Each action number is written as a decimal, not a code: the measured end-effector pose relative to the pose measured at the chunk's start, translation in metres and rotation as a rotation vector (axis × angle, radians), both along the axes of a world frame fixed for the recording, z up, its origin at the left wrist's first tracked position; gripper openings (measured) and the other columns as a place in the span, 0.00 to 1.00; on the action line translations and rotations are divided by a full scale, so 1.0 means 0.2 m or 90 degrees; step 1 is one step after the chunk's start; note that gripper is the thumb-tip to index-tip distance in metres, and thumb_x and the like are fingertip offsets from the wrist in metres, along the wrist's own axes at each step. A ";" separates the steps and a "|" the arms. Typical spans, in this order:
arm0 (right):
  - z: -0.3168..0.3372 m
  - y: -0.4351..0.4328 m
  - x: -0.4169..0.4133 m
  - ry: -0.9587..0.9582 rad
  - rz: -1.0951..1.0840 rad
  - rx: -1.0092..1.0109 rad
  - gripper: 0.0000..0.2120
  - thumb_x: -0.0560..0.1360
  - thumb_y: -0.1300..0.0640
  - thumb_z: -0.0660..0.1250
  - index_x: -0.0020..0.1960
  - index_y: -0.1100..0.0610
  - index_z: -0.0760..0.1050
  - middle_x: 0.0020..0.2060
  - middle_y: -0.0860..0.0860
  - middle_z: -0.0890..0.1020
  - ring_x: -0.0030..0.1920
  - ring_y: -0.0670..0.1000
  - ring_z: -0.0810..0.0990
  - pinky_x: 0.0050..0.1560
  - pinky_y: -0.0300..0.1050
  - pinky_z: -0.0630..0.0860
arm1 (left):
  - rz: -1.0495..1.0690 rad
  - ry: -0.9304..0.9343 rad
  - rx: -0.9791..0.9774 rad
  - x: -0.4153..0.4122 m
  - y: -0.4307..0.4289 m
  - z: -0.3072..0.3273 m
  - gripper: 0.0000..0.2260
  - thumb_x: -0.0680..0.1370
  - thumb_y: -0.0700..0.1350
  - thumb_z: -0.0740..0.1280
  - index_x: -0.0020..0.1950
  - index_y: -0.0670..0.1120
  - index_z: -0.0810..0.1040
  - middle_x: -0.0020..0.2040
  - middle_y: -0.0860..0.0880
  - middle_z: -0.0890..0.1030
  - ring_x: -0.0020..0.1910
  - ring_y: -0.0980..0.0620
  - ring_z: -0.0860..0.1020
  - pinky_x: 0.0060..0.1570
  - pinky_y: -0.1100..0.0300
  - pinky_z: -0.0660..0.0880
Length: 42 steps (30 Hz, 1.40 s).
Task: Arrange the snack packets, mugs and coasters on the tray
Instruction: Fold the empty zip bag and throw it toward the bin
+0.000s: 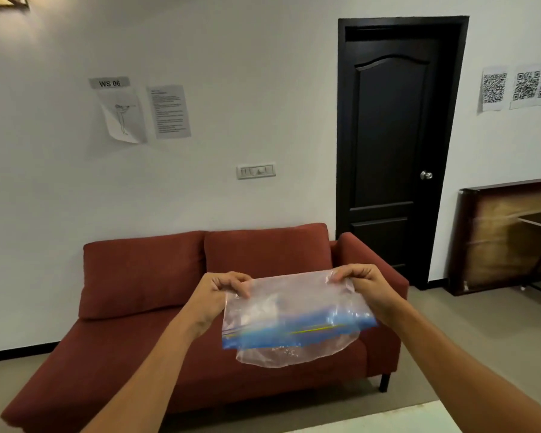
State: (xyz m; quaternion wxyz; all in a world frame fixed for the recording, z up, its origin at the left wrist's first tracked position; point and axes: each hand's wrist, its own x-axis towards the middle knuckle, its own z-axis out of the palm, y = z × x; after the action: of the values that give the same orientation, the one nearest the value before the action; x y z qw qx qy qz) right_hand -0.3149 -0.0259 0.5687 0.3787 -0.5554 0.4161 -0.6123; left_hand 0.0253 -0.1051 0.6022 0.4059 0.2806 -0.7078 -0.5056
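Both my hands hold up a clear plastic zip bag (291,314) with a blue seal strip along its lower edge, in front of a red sofa. My left hand (222,289) pinches the bag's upper left corner. My right hand (359,281) pinches its upper right corner. The bag hangs upside down and looks empty. No snack packets, mugs, coasters or tray are in view.
A red sofa (156,307) stands against the white wall. A dark door (394,145) is to the right, with a wooden table (512,232) tipped against the wall beyond it. A pale surface corner (388,420) shows at the bottom right.
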 end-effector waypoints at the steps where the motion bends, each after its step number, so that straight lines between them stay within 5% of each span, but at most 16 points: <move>1: 0.01 -0.01 0.01 -0.004 0.002 0.014 0.18 0.71 0.78 0.60 0.38 0.62 0.84 0.47 0.61 0.86 0.48 0.59 0.85 0.45 0.48 0.82 | -0.006 0.000 0.008 0.00 0.01 0.03 0.17 0.70 0.19 0.65 0.34 0.38 0.85 0.52 0.41 0.85 0.52 0.41 0.83 0.52 0.47 0.82; 4: 0.05 -0.05 0.04 0.028 -0.004 0.029 0.22 0.70 0.81 0.55 0.33 0.62 0.82 0.51 0.63 0.84 0.53 0.64 0.83 0.52 0.58 0.81 | -0.004 -0.004 -0.014 0.03 0.01 0.09 0.16 0.72 0.20 0.67 0.33 0.38 0.84 0.54 0.40 0.85 0.52 0.44 0.83 0.54 0.46 0.82; 9: 0.12 -0.07 0.04 0.088 0.008 0.003 0.18 0.70 0.77 0.58 0.34 0.61 0.82 0.51 0.62 0.84 0.53 0.60 0.84 0.49 0.49 0.82 | 0.038 -0.019 -0.145 0.09 -0.03 0.13 0.12 0.72 0.24 0.71 0.34 0.37 0.82 0.47 0.44 0.87 0.47 0.49 0.84 0.47 0.58 0.81; 12: 0.17 -0.09 0.07 0.075 -0.014 -0.036 0.21 0.67 0.79 0.56 0.31 0.59 0.81 0.49 0.60 0.85 0.49 0.56 0.84 0.48 0.47 0.82 | 0.014 -0.020 -0.191 0.12 -0.06 0.17 0.13 0.73 0.28 0.74 0.41 0.42 0.73 0.47 0.42 0.86 0.45 0.50 0.83 0.47 0.58 0.81; 15: 0.23 -0.12 0.09 0.060 -0.024 -0.071 0.24 0.66 0.81 0.55 0.29 0.58 0.80 0.47 0.57 0.86 0.49 0.54 0.83 0.49 0.47 0.81 | 0.010 -0.127 -0.193 0.16 -0.07 0.22 0.13 0.74 0.42 0.76 0.53 0.54 0.76 0.51 0.47 0.87 0.50 0.51 0.85 0.52 0.57 0.81; 18: 0.30 -0.13 0.08 0.064 -0.027 -0.088 0.21 0.66 0.79 0.56 0.30 0.59 0.79 0.50 0.65 0.83 0.51 0.59 0.81 0.54 0.54 0.79 | 0.027 -0.279 -0.285 0.20 -0.07 0.23 0.10 0.77 0.45 0.72 0.56 0.58 0.81 0.50 0.55 0.87 0.51 0.56 0.85 0.54 0.58 0.79; 20: 0.34 -0.12 0.09 0.074 -0.035 -0.093 0.22 0.66 0.80 0.55 0.29 0.59 0.79 0.50 0.75 0.78 0.50 0.63 0.79 0.55 0.58 0.76 | 0.053 -0.225 -0.300 0.20 -0.05 0.23 0.11 0.79 0.39 0.70 0.52 0.55 0.85 0.48 0.54 0.88 0.49 0.57 0.85 0.52 0.62 0.80; 25: 0.40 -0.10 0.17 0.064 -0.045 -0.103 0.30 0.62 0.85 0.49 0.26 0.57 0.79 0.46 0.76 0.77 0.47 0.63 0.77 0.48 0.49 0.76 | -0.068 0.060 -0.027 0.26 -0.03 0.27 0.10 0.75 0.36 0.70 0.55 0.44 0.85 0.50 0.46 0.86 0.49 0.50 0.83 0.48 0.61 0.81; 28: 0.42 -0.11 0.18 0.030 -0.027 -0.113 0.29 0.63 0.86 0.49 0.26 0.59 0.78 0.45 0.61 0.84 0.45 0.54 0.83 0.44 0.41 0.79 | -0.272 0.178 0.194 0.31 -0.03 0.39 0.26 0.67 0.46 0.67 0.64 0.37 0.80 0.56 0.40 0.83 0.55 0.43 0.82 0.54 0.50 0.80; 29: 0.44 -0.12 0.18 0.032 -0.022 -0.114 0.29 0.62 0.86 0.48 0.26 0.59 0.78 0.45 0.59 0.85 0.46 0.51 0.84 0.44 0.41 0.79 | -0.259 0.128 0.187 0.29 -0.04 0.45 0.29 0.70 0.50 0.67 0.69 0.38 0.77 0.60 0.40 0.82 0.59 0.43 0.81 0.59 0.48 0.78; 31: 0.46 -0.13 0.20 0.050 -0.016 -0.114 0.30 0.62 0.86 0.48 0.26 0.58 0.79 0.47 0.61 0.84 0.48 0.52 0.84 0.46 0.43 0.80 | -0.097 -0.210 -0.009 0.20 -0.05 0.54 0.27 0.79 0.57 0.65 0.75 0.47 0.72 0.70 0.46 0.78 0.68 0.48 0.77 0.68 0.48 0.72; 33: 0.49 -0.14 0.23 0.068 0.006 -0.117 0.31 0.63 0.86 0.49 0.26 0.58 0.79 0.48 0.62 0.84 0.49 0.53 0.83 0.48 0.44 0.80 | 0.012 -0.474 -0.152 0.09 -0.01 0.63 0.29 0.74 0.68 0.69 0.72 0.58 0.74 0.68 0.58 0.78 0.66 0.59 0.77 0.67 0.55 0.71; 35: 0.52 -0.15 0.26 0.093 0.033 -0.129 0.32 0.64 0.87 0.50 0.26 0.56 0.80 0.48 0.63 0.83 0.50 0.51 0.84 0.49 0.44 0.80 | -0.024 -0.548 -0.195 0.00 0.03 0.64 0.28 0.67 0.72 0.73 0.61 0.59 0.81 0.56 0.61 0.84 0.54 0.60 0.82 0.59 0.56 0.78; 38: 0.56 -0.15 0.29 0.144 0.059 -0.134 0.27 0.66 0.86 0.55 0.30 0.59 0.82 0.49 0.65 0.84 0.49 0.51 0.85 0.49 0.44 0.80 | -0.052 -0.579 -0.205 -0.07 0.04 0.61 0.15 0.71 0.60 0.77 0.53 0.55 0.85 0.50 0.58 0.87 0.50 0.57 0.84 0.60 0.52 0.79; 40: 0.60 -0.14 0.27 0.205 0.066 -0.120 0.19 0.70 0.83 0.61 0.44 0.64 0.84 0.53 0.61 0.85 0.54 0.53 0.85 0.52 0.45 0.81 | -0.054 -0.546 -0.193 -0.08 0.02 0.57 0.09 0.73 0.54 0.77 0.51 0.53 0.87 0.49 0.56 0.87 0.49 0.58 0.85 0.56 0.55 0.79; 42: 0.62 -0.12 0.21 0.212 0.070 -0.092 0.22 0.74 0.76 0.64 0.64 0.60 0.79 0.62 0.56 0.82 0.63 0.52 0.82 0.60 0.48 0.80 | -0.063 -0.473 -0.140 -0.06 0.00 0.50 0.05 0.75 0.50 0.76 0.49 0.52 0.88 0.48 0.55 0.88 0.47 0.59 0.85 0.50 0.61 0.78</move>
State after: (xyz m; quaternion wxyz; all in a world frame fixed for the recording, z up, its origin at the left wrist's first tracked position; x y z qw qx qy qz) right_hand -0.2728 -0.0507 0.6928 0.2972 -0.6966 0.3969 -0.5186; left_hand 0.0127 -0.1045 0.7016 0.1248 0.3651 -0.8691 -0.3094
